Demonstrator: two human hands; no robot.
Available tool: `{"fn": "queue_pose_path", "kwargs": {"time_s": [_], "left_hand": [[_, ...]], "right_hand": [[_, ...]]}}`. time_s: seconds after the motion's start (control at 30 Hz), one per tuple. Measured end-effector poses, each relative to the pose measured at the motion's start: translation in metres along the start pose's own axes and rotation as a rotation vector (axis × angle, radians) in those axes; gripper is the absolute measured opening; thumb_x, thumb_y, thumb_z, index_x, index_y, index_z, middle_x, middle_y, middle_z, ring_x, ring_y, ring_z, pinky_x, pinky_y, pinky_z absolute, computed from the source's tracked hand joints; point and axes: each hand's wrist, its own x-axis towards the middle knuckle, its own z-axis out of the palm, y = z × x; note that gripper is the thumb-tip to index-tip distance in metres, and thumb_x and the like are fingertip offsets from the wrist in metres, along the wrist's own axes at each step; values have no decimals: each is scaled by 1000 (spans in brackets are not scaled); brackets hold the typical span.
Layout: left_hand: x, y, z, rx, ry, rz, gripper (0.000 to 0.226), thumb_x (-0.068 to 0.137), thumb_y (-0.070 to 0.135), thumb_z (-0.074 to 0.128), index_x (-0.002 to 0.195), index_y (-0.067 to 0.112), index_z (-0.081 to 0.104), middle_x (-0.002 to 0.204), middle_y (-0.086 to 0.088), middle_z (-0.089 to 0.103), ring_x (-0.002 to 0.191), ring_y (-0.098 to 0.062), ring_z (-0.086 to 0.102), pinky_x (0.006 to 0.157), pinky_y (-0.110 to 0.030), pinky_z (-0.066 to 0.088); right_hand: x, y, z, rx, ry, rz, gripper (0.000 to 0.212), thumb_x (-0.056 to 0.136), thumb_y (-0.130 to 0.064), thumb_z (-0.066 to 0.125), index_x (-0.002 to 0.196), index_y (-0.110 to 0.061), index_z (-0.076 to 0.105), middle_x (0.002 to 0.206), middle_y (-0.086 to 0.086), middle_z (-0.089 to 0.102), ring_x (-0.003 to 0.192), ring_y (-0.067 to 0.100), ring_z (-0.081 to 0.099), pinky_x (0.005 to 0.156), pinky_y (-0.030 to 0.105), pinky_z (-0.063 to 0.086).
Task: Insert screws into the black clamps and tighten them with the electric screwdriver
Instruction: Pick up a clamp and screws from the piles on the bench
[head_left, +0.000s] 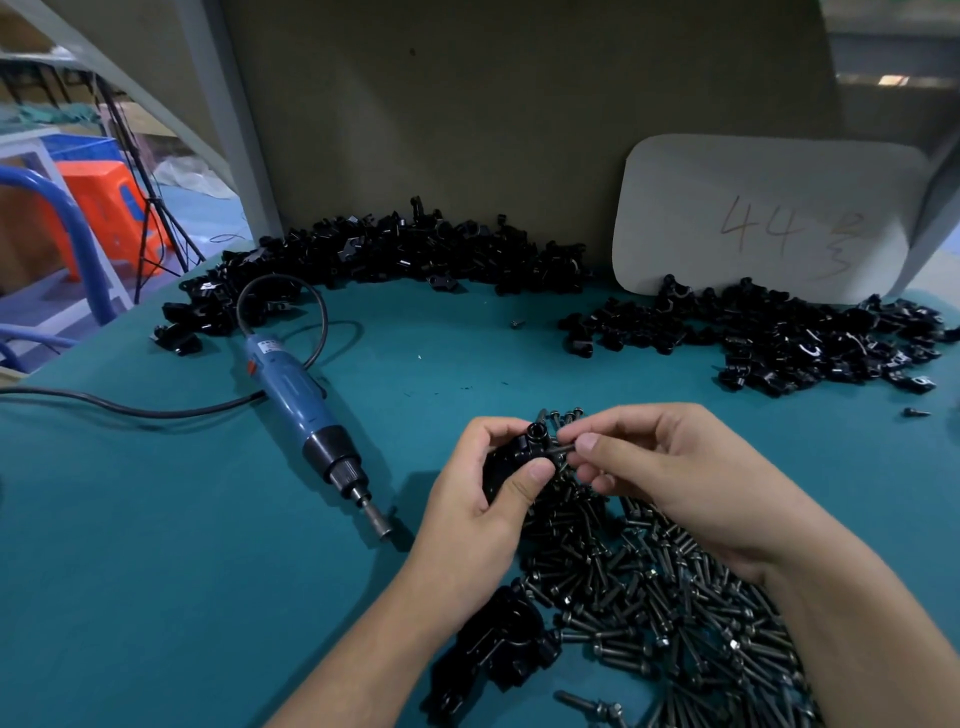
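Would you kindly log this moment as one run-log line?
left hand holds clamp | right hand pinches screw at clamp | screwdriver lying on table

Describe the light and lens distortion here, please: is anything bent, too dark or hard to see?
Head view: the wide lens bends the grey post; dim, bluish light makes the black clamp in the left hand and the screw pinched by the right hand blend into the screw pile; soft shadow beside the left hand.

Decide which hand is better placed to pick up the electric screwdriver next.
Probably the left hand: the electric screwdriver lies left of it. It grips the black clamp, but the right hand, pinching a screw at the clamp, could take that over.
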Motion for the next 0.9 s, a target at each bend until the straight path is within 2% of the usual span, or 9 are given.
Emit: {"fn": "queue_pose_path", "kwargs": {"time_s": [0.17,0.3,0.47,0.53,0.63,0.67,0.73,0.8,0.9], "left_hand": [[-1,0,0,10,-4,3,29,93,44,64,120,32,60,120,18,67,124,-2,57,110,-37,44],[0,0,0,28,-2,13,30,93,44,64,120,32,60,121,17,67,125,-4,57,111,-39,44],[-1,-2,2,43,-7,28,27,93,42,65,118,35,60,118,19,67,123,-5,58,109,-36,46],[-1,-2,3,39,-4,30,26,93,42,65,117,35,60,118,19,67,122,-6,59,108,-36,45],[0,-3,3,23,10,34,26,92,40,65,116,32,60,116,18,67,121,-5,59,107,-33,45],[0,-3,2,17,11,33,25,92,40,65,115,32,60,115,20,67,120,-4,59,106,-30,45],[0,-2,2,2,8,32,25,91,39,64,114,31,59,114,22,66,118,-3,60,103,-25,45],[0,-2,2,-4,10,38,24,91,37,64,114,30,59,112,22,67,115,-2,61,98,-18,45],[0,-1,2,-10,17,43,22,92,37,64,113,30,59,111,25,67,113,1,61,95,-13,43]], "right_hand": [[1,2,-2,3,-22,-3,16,95,-15,69,96,-28,80,91,7,79,82,14,73,81,23,59],[0,3,-2,20,-81,3,10,92,-15,71,93,-21,79,89,8,78,79,13,72,75,19,56],[2,5,-1,-11,-38,-12,6,94,-12,70,98,-13,75,86,9,78,77,16,74,72,19,57],[3,6,3,-108,5,-41,6,95,-12,69,93,-15,74,83,5,78,75,15,74,71,21,59],[6,8,12,-340,67,-81,14,99,-23,64,86,-23,70,77,-7,75,70,9,71,72,25,59],[6,8,15,-418,82,-96,18,100,-29,62,84,-27,67,76,-10,73,69,7,69,72,24,56],[7,9,18,-561,107,-140,25,103,-38,54,80,-29,60,75,-11,68,63,2,59,60,15,46],[8,10,21,-608,115,-165,33,104,-42,47,78,-25,55,70,-6,63,56,3,49,55,19,40],[10,13,26,-578,116,-180,42,105,-45,40,74,-19,51,61,-14,53,55,2,45,55,20,38]]}}
